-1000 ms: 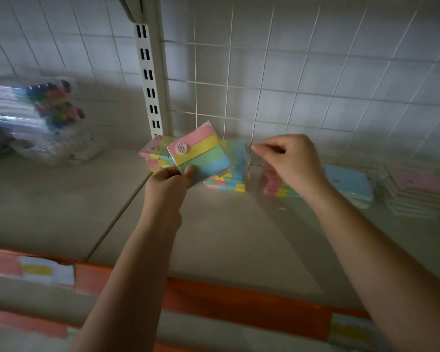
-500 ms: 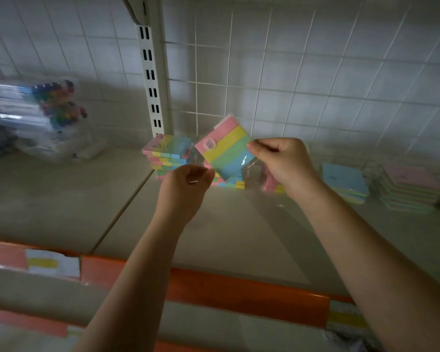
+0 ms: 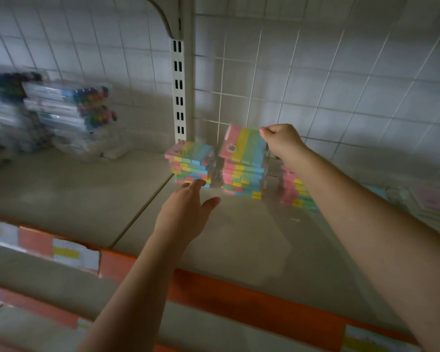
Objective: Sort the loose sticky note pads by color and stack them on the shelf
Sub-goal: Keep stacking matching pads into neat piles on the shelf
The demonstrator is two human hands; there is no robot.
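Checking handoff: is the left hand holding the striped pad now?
No. The left hand is open and empty; the right hand pinches the striped pad.

Dim, low-contrast frame. Brightest zone: tiled wall (image 3: 315, 80) at 1 o'clock. Corners vignetted; wide-angle bending at edges. Marker packs (image 3: 69, 118) at 9 o'clock motion-blurred.

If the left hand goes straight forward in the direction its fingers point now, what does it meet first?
Most likely the left stack of striped pastel sticky note pads by the white slotted upright; the open left hand has its fingertips near the stack's base, though depth is unclear.
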